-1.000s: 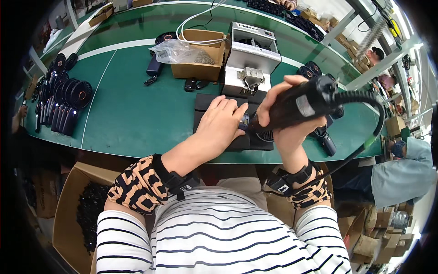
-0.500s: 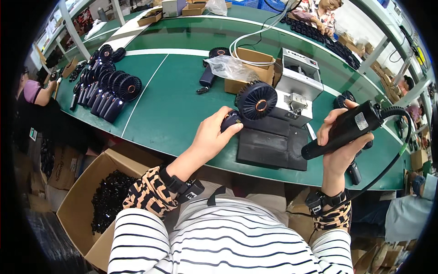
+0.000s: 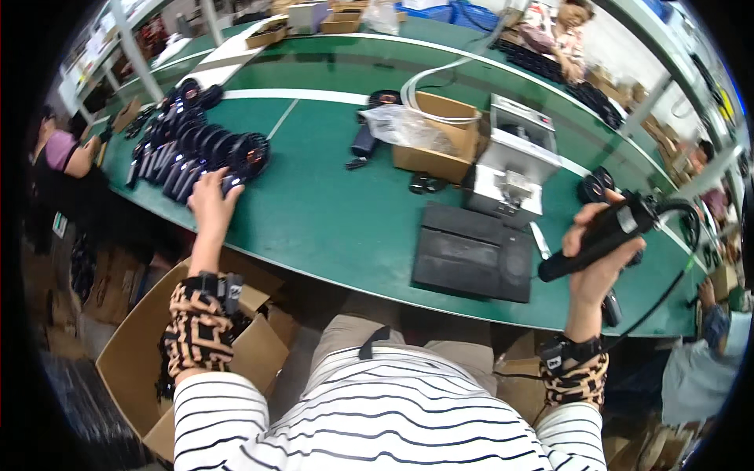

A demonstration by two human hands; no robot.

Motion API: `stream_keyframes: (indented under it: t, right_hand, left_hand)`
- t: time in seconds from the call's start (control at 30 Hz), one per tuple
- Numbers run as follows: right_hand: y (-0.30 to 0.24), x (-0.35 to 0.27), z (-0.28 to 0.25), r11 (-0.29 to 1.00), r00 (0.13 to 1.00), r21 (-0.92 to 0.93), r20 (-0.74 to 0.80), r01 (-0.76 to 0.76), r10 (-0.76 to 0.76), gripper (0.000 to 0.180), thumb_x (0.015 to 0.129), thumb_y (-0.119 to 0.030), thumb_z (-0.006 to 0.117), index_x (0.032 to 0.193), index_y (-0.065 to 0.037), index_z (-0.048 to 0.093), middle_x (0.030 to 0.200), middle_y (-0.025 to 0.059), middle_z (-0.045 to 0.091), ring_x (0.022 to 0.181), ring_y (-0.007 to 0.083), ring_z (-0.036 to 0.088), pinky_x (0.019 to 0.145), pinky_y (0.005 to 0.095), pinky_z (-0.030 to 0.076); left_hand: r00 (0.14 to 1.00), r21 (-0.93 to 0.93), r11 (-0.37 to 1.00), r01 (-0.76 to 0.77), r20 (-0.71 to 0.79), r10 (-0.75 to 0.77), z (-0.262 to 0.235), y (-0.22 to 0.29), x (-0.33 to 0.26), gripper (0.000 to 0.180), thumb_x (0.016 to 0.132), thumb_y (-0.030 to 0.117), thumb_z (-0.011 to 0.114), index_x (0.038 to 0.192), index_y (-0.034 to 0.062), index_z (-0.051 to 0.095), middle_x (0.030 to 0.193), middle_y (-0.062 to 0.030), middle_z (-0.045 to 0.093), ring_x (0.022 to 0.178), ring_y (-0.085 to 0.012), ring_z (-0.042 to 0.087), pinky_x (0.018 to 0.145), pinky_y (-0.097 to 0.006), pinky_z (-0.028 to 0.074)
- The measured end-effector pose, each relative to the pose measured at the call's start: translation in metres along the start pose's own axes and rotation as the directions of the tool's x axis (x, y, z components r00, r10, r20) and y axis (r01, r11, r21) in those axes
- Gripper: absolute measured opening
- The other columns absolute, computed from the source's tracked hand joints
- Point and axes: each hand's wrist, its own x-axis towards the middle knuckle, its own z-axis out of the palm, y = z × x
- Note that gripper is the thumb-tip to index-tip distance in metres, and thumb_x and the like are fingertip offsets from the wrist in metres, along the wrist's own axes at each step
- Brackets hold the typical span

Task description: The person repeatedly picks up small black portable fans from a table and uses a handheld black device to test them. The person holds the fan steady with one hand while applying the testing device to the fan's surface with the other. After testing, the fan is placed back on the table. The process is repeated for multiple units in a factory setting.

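Observation:
At the left, my left hand (image 3: 212, 202) has its fingers around the handle of a dark handheld fan (image 3: 250, 155). The fan's round grille lies at the near end of a row of similar fans (image 3: 177, 145) on the green table. My right hand (image 3: 591, 255) grips a black cylindrical electric screwdriver (image 3: 601, 239), tilted with its tip toward the lower left. A black cable runs from the screwdriver's back end. Left of its tip lies a black rectangular pad (image 3: 473, 255).
Behind the pad stands a grey metal device (image 3: 514, 177), beside a cardboard box (image 3: 436, 161) with a clear plastic bag. Another fan (image 3: 364, 141) lies left of the box. A large carton (image 3: 133, 377) of black parts is below the table edge. A co-worker (image 3: 556, 35) sits across.
My left hand has carried the fan from above the black pad leftward to the row of fans. The screwdriver stays in my right hand, slightly lower and further right.

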Motion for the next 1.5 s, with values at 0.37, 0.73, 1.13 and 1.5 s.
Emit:
stream_keyframes:
  t: [0.37, 0.73, 1.13, 1.5]
  right_hand:
    - [-0.046, 0.024, -0.048, 0.966, 0.998, -0.253, 0.026, 0.054, -0.049, 0.087, 0.088, -0.074, 0.034, 0.132, 0.001, 0.040, 0.086, 0.0118, 0.059, 0.053, 0.0121, 0.054, 0.048, 0.0226, 0.043]
    - [-0.120, 0.021, -0.113, 0.845, 0.994, -0.532, -0.056, 0.049, -0.092, 0.087, 0.090, -0.075, 0.029, 0.135, 0.000, 0.038, 0.089, 0.0106, 0.056, 0.052, 0.0109, 0.050, 0.049, 0.0263, 0.042]
    - [-0.138, 0.016, -0.132, 0.802, 0.962, -0.587, -0.139, 0.113, -0.237, 0.086, 0.091, -0.071, 0.033, 0.134, 0.003, 0.041, 0.089, 0.0119, 0.057, 0.051, 0.0089, 0.050, 0.045, 0.0202, 0.039]
    - [-0.036, 0.053, -0.014, 0.973, 0.997, -0.223, 0.067, 0.063, -0.049, 0.091, 0.086, -0.076, 0.036, 0.139, -0.002, 0.036, 0.092, 0.0099, 0.059, 0.055, 0.0103, 0.053, 0.047, 0.0230, 0.043]
  left_hand:
    - [0.515, -0.868, 0.250, -0.430, -0.007, 0.857, -0.093, 0.347, -0.042, 0.028, 0.081, 0.013, 0.069, 0.108, 0.0058, 0.064, 0.104, -0.0110, 0.063, 0.091, -0.0294, 0.061, 0.083, -0.039, 0.047]
    - [0.199, -0.464, -0.119, -0.878, -0.579, 0.791, -0.040, 0.640, -0.199, 0.036, 0.084, 0.026, 0.061, 0.111, 0.0033, 0.058, 0.113, -0.0112, 0.058, 0.115, -0.0225, 0.050, 0.095, -0.037, 0.034]
    - [0.714, -0.969, -0.087, -0.230, -0.229, 0.661, -0.103, 0.517, -0.091, 0.057, 0.068, 0.015, 0.081, 0.117, 0.0050, 0.053, 0.105, -0.0104, 0.057, 0.093, -0.0230, 0.061, 0.080, -0.038, 0.050]
    - [0.696, -0.755, -0.121, 0.644, 0.513, 0.502, -0.068, 0.328, -0.072, 0.045, 0.082, 0.008, 0.074, 0.118, 0.0045, 0.049, 0.108, -0.0074, 0.058, 0.099, -0.0152, 0.060, 0.079, -0.032, 0.058]
